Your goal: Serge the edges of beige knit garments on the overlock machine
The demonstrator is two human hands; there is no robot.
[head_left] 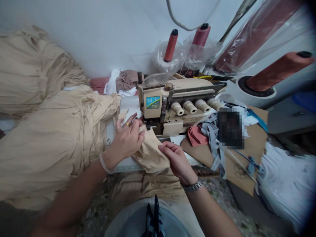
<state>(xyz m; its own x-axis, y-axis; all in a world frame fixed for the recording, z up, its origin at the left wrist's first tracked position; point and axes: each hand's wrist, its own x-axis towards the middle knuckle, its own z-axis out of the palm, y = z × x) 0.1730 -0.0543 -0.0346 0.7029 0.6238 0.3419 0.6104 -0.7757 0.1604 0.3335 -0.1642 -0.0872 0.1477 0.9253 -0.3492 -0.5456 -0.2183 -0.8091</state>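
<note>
"Where's the work lying?"

"The beige cloth (150,154) runs across the white sewing table (125,105) under both hands, its near end right up against the front of the overlock sewing machine (170,102). The rest spills over the table's left edge in a big gathered heap, and a second gathered mass of the same colour (29,72) lies behind it, toward the far left corner."

"And the hands?"

"The left hand (127,138) lies spread on the cloth, fingertips reaching toward the machine's foot, with a gold ring (127,124) on one finger and a white band (105,163) at the wrist. The right hand (176,161) curls over a fold nearer the table's front edge, a metal wristwatch (192,186) on its wrist. Its thumb is hidden, so I can't tell if it's really clamped. The hands are apart, with a short stretch of cloth between them."

"What's around the machine?"

"Four cream tension knobs (192,107) line its front. Behind it, reddish thread cones (171,46) stand in clear plastic bags (168,57), and a larger cone (276,72) sits on a black disc further right. Folded pink cloth (196,136) and grey strips (212,141) lie on brown cardboard (247,174) beside the table's right edge."
</note>
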